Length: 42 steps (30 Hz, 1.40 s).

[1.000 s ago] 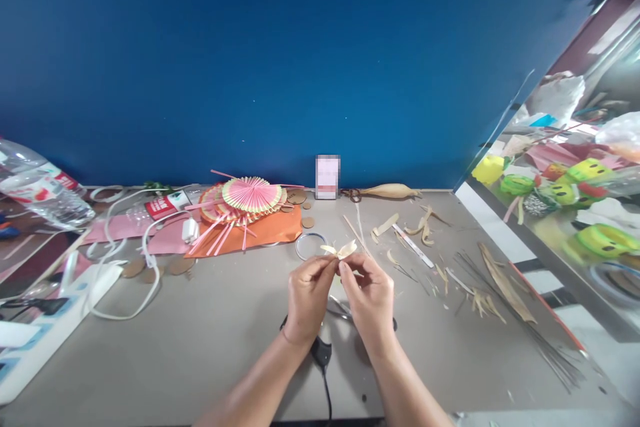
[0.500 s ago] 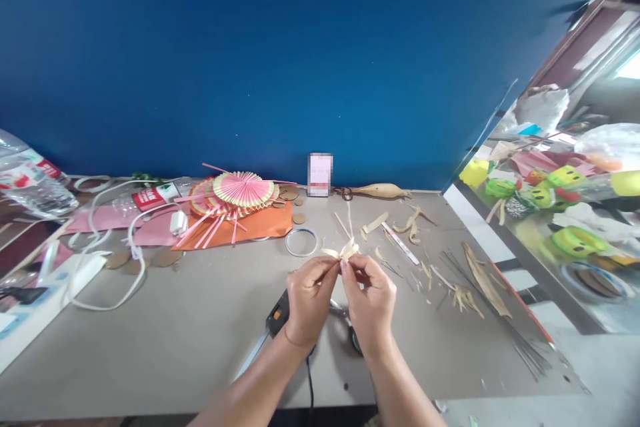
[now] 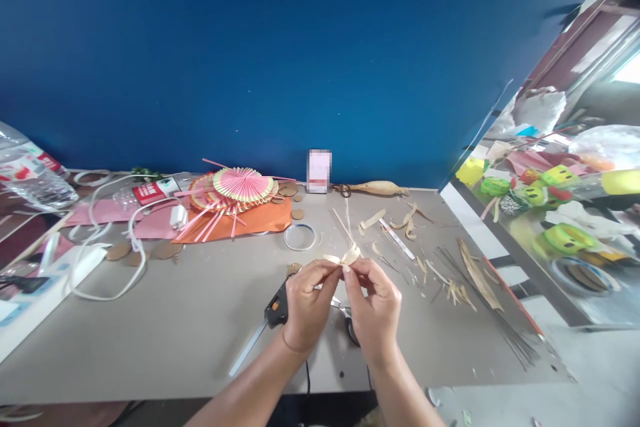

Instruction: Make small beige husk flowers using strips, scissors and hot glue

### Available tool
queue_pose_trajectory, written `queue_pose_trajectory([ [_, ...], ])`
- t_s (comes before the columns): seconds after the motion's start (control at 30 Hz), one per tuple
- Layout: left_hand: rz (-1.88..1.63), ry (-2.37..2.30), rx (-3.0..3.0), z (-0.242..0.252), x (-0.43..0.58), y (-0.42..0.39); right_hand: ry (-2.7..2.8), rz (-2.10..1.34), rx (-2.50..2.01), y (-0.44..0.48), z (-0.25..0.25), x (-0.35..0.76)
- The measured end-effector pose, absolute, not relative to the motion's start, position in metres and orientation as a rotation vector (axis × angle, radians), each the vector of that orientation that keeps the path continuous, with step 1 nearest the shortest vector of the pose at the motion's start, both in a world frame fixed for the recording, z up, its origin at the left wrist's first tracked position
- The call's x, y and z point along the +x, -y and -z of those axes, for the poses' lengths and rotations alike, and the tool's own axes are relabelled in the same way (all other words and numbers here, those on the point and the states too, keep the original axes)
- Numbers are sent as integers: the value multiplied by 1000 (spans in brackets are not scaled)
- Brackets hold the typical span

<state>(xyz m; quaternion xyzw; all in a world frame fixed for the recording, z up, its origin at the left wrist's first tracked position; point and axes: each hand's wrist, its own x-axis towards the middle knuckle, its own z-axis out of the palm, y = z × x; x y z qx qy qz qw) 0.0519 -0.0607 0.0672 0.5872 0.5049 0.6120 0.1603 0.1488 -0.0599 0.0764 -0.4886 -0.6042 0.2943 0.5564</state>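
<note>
On my feed, the left hand and right hand, equally near, both pinch the pale looped strip above the tabletop; its long axis runs sideways, loops spreading just beyond the grip.

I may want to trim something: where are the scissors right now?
In the head view, the scissors lie on the table, slightly right of and below centre, between the left hand and right hand, partly hidden.
</note>
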Motion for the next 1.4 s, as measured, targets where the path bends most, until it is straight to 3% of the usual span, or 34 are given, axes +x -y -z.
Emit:
queue_pose_trajectory([
  [0.73,-1750,-1262,1742,-73,40,74,1319,-1007,-1033,68,-95,160],
  [1.1,-1574,-1189,1847,-80,33,73,2023,-914,-968,53,-123,182],
  [1.4,-1521,-1168,1840,-82,32,72,2137,-857,-938,52,-125,187],
])
